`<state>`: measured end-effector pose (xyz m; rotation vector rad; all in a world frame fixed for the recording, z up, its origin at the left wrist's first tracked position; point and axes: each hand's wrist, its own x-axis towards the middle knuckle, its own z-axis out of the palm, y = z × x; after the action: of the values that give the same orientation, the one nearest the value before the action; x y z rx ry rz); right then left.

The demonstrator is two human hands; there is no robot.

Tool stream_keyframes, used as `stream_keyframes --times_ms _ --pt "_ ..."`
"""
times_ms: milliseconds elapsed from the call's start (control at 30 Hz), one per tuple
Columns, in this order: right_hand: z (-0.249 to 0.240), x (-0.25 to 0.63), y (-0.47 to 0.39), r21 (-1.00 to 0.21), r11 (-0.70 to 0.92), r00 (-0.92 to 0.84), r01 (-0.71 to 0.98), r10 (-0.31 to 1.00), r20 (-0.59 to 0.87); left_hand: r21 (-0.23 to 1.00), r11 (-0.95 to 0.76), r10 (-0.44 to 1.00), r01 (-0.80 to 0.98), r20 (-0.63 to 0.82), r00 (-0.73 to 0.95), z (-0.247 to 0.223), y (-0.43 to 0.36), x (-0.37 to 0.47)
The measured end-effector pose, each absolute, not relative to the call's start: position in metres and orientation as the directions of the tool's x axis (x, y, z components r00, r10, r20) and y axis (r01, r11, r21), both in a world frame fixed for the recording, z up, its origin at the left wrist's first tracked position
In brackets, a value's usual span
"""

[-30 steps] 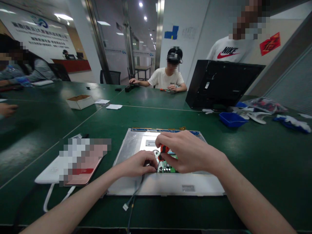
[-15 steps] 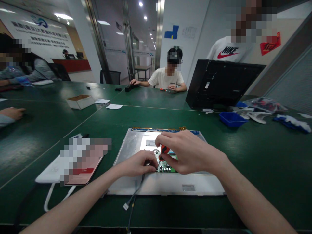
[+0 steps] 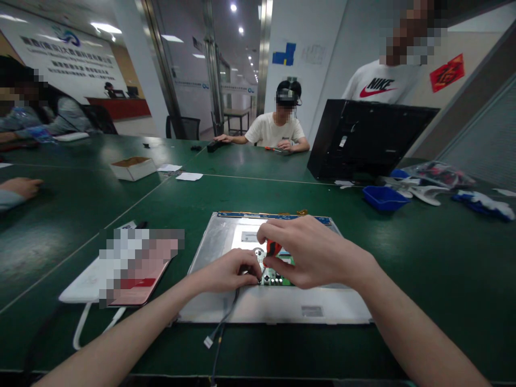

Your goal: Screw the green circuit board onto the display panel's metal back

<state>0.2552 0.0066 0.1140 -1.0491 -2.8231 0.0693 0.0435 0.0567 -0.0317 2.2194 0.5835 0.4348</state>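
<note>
A silver display panel [image 3: 274, 305] lies flat before me, with a green circuit board [image 3: 287, 259] on its back. My right hand [image 3: 308, 252] grips a red and black screwdriver [image 3: 273, 248] from above, its shaft slanting down to the board's left part. Beside the tip, my left hand [image 3: 236, 270] is closed, thumb and fingers pinching at the board's left edge. Whatever sits between those fingertips is hidden. Dark cables [image 3: 229, 312] run from under the left hand over the panel's front edge, one ending in a white plug [image 3: 208, 341].
To the left lie a white device [image 3: 83, 279] with a cable and a pink phone [image 3: 139, 285]. Farther off are an open box [image 3: 133, 169], a black monitor casing [image 3: 371, 137] and a blue tray [image 3: 385, 198]. A co-worker [image 3: 278, 129] sits across the green table; others are around it.
My hands stay in nearly the same place, with the screwdriver handle slightly turned. The co-worker's hand opposite has shifted slightly on a black object.
</note>
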Motion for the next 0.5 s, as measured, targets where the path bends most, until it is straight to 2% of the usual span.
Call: stream_keyframes --times_ms 367,500 --pt "0.1123 0.2517 0.0108 -0.036 0.732 -0.726 0.681 0.681 0.098 0.772 -0.566 0.552 0.289 0.095 0.829 -0.0288 0.0550 0.0426" --pt "0.1137 0.2547 0.0075 -0.077 0.756 -0.749 0.650 0.654 0.104 0.762 -0.586 0.543 0.275 0.118 0.831 -0.0323 0.0558 0.0423"
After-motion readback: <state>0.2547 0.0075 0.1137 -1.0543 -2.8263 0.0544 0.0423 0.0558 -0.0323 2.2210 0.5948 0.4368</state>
